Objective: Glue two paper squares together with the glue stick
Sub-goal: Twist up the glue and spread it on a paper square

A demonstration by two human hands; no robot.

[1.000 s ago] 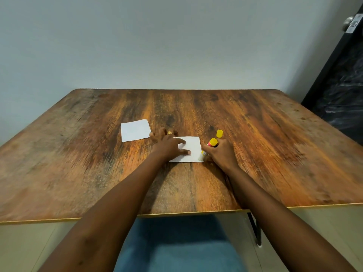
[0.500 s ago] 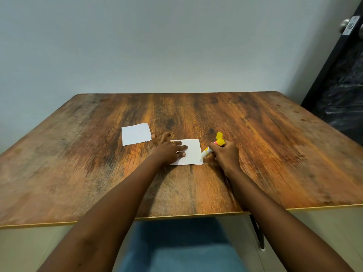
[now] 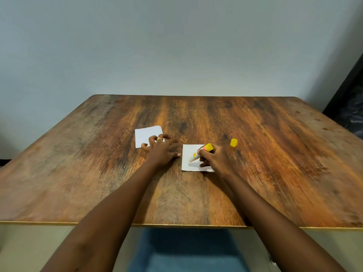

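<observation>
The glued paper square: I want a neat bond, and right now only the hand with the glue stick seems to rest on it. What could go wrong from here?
1. The near paper square has no left hand pinning it; the glue stick in the right hand may drag or wrinkle it.
2. The left hand's fingers reach the far paper square; a hurried pickup could crease it.
3. The yellow cap stands loose by the right hand and could be knocked away.

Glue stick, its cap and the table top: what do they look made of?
Glue stick: seemingly smooth plastic, yellow base, printed label, whitish tip, gripped by the right hand. Cap: uniformly yellow, probably plastic. Table top: wood-grain pattern with a thin pale edge, so possibly laminate rather than solid wood.
</observation>
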